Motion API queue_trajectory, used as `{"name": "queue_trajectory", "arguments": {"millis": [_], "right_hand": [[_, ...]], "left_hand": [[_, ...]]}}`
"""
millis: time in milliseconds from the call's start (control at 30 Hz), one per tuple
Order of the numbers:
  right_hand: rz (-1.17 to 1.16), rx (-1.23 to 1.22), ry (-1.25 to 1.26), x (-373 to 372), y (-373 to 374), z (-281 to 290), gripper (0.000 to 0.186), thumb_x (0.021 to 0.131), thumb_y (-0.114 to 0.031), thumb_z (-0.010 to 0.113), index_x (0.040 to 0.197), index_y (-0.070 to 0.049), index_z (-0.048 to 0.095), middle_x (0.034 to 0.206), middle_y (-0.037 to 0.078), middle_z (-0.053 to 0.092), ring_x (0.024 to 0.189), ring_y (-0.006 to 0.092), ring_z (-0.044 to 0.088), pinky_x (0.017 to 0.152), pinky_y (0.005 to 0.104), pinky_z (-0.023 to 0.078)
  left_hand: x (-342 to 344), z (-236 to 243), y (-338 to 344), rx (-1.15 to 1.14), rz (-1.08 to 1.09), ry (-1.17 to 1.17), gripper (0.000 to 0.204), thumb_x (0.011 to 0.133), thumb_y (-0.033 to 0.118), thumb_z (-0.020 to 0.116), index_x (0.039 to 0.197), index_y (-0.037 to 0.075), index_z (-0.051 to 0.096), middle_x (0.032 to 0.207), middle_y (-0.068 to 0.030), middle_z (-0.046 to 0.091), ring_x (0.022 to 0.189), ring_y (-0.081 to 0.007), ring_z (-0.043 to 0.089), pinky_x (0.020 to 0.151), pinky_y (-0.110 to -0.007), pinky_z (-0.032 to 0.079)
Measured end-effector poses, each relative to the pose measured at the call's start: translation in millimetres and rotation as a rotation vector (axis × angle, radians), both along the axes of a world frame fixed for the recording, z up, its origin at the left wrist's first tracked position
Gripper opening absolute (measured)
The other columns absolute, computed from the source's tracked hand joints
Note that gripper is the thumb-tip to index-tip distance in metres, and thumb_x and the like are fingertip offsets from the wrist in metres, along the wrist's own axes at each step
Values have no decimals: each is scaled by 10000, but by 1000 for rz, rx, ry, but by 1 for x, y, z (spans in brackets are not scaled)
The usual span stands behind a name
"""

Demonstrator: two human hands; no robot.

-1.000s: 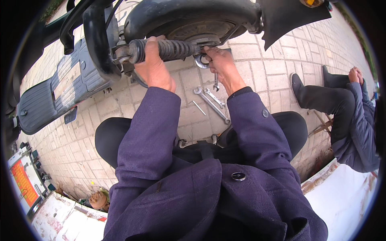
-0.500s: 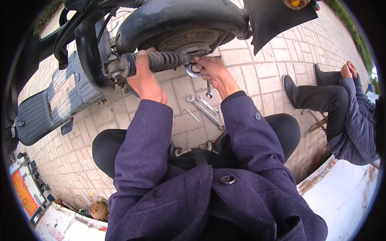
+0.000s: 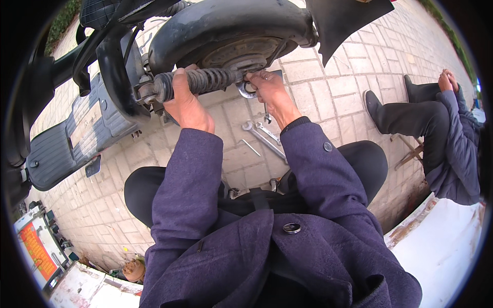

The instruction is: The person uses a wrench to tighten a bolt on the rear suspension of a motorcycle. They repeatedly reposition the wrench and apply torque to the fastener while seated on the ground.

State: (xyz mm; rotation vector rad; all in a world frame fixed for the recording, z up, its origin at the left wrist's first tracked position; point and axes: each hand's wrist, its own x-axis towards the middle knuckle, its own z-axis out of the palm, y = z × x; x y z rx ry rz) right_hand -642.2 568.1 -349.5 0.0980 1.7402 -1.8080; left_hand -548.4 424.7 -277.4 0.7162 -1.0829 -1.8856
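Observation:
A black coil-spring shock absorber [image 3: 218, 78] lies roughly level beside the wheel [image 3: 226, 25] of a two-wheeled vehicle. My left hand [image 3: 187, 107] is wrapped round its left part, thumb on top and the other fingers mostly hidden behind. At its right end, by the hub, my right hand [image 3: 269, 92] is closed in a pinch; whatever lies between the fingertips is too small to make out. A shiny curved metal piece [image 3: 246, 93] shows just under those fingertips. Below that hand, a wrench end [image 3: 267, 118] pokes out over the paving.
Two wrenches [image 3: 266, 140] and a thin L-shaped hex key [image 3: 250, 147] lie on the brick paving [image 3: 231, 113] before my knees. The vehicle's grey footboard [image 3: 77, 128] stretches off left. A seated person [image 3: 431, 123] is at the right, near a white surface [image 3: 436, 246].
The view has shifted slightly. Both hands keep their places on the shock absorber, with the right fingers still pinched at its end.

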Motion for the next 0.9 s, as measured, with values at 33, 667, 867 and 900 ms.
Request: {"name": "queue_trajectory", "arguments": {"millis": [33,667,867,900], "right_hand": [[6,15,46,1,1,-2,175,994,-197,672,1009,-23,694,725,-37,515,545,54,386,461,235,278],[-163,-472,74,28,56,60,392,1114,-357,473,1115,-8,652,894,82,716,766,146,610,665,294,421],[81,-162,237,64,72,73,379,1088,-367,537,1162,-19,665,892,50,686,775,115,621,652,266,470],[178,-109,195,64,79,80,357,1078,-349,563,1160,-19,672,883,40,680,754,98,613,619,249,452]], "left_hand": [[1,1,0,0,3,-3,416,928,247,700,1240,30,532,1065,-183,713,1007,-260,702,968,-430,556],[61,-37,74,446,-736,-404,500,1040,472,594,1260,23,578,1024,-139,695,907,-228,676,743,-392,562],[71,-32,70,453,-621,-77,203,1050,210,632,1128,25,603,878,-90,683,690,-150,645,539,-274,519],[74,-32,66,404,-643,-105,202,1044,208,643,1132,30,607,886,-81,681,710,-150,645,561,-274,516]]}}
